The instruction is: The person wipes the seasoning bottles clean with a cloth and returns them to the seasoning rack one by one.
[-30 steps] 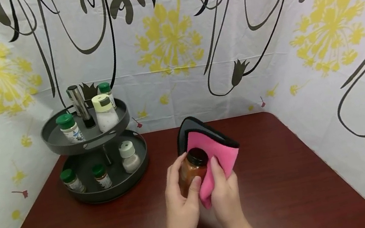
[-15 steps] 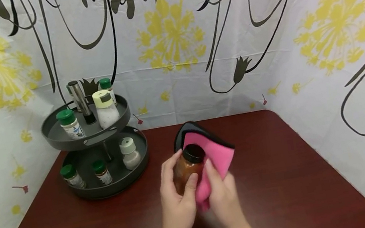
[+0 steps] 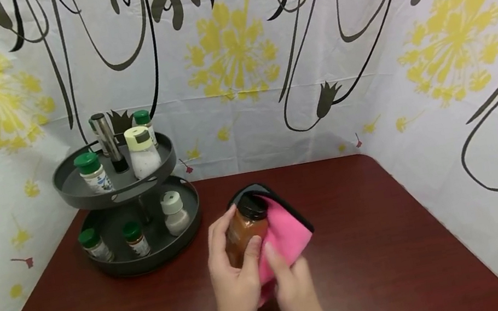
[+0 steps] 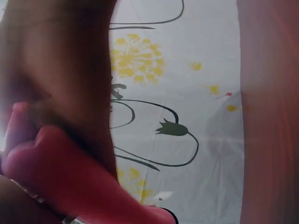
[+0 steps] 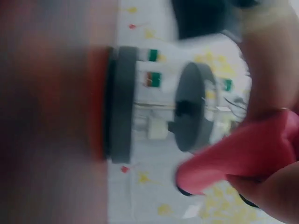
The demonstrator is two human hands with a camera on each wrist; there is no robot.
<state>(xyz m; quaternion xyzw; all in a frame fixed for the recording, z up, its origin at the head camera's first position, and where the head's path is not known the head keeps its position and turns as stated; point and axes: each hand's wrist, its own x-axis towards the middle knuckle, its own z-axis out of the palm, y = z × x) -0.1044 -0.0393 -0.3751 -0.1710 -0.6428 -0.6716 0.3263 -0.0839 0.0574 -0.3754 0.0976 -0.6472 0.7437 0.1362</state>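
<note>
In the head view my left hand [image 3: 235,286] grips a brown-orange spice jar [image 3: 245,234] with a black lid, tilted and held above the table. A pink cloth [image 3: 287,232] with a black edge and grey underside lies against the jar's right side and behind it. My right hand [image 3: 298,294] pinches the cloth, thumb on its pink face; this hand is blurred. Both wrist views show the cloth close up, a pink fold [image 4: 70,182] in the left one and a pink flap [image 5: 233,154] in the right one. The jar's lower part is hidden by my left fingers and thumb.
A dark grey two-tier turntable rack [image 3: 147,259] stands at the table's left. Its upper tier bears a silver-topped grinder [image 3: 109,141], a white shaker [image 3: 144,154] and green-lidded jars; more jars stand on the lower tier. A patterned curtain [image 3: 246,139] surrounds the dark red table [image 3: 386,253].
Both hands have shifted left and slightly toward me with the jar and cloth. The cloth's black-edged top has dropped lower behind the jar, and my right hand has slid down along it.
</note>
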